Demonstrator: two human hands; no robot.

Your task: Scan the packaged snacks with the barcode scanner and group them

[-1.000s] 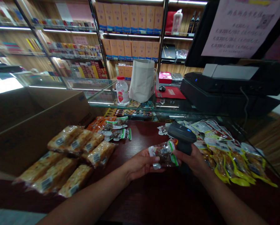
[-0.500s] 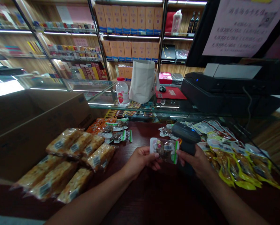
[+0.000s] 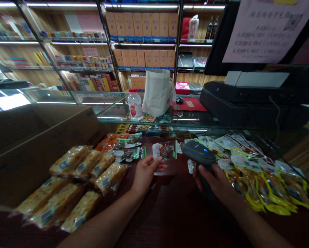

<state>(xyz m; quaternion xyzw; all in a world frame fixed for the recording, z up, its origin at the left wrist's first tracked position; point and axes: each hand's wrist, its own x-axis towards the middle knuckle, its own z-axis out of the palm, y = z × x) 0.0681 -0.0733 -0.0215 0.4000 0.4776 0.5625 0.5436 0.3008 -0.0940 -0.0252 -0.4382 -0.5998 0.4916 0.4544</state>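
Note:
Between the thumb and fingers of my left hand [image 3: 148,172] is a small clear snack packet [image 3: 167,151] with a green edge and dark contents. It is lifted above the dark red counter [image 3: 154,210]. My right hand [image 3: 211,177] is wrapped round the handle of a black barcode scanner [image 3: 199,153], which shows a blue light on top. The scanner's head faces left, a short way from the packet. Similar green-edged packets [image 3: 130,153] lie to the left, and part of another packet [image 3: 190,166] shows under the scanner.
Bagged pastry blocks [image 3: 66,193] and an open cardboard box [image 3: 53,125] occupy the left. Yellow-edged food pouches [image 3: 265,182] lie at right. Behind stand a bottle [image 3: 135,105], a white bag [image 3: 157,93] and a cash drawer [image 3: 229,112].
My left hand has carried the packet left and slightly away from me. My right fingers have let go of the packet's edge and stay on the scanner, which has shifted slightly left and down.

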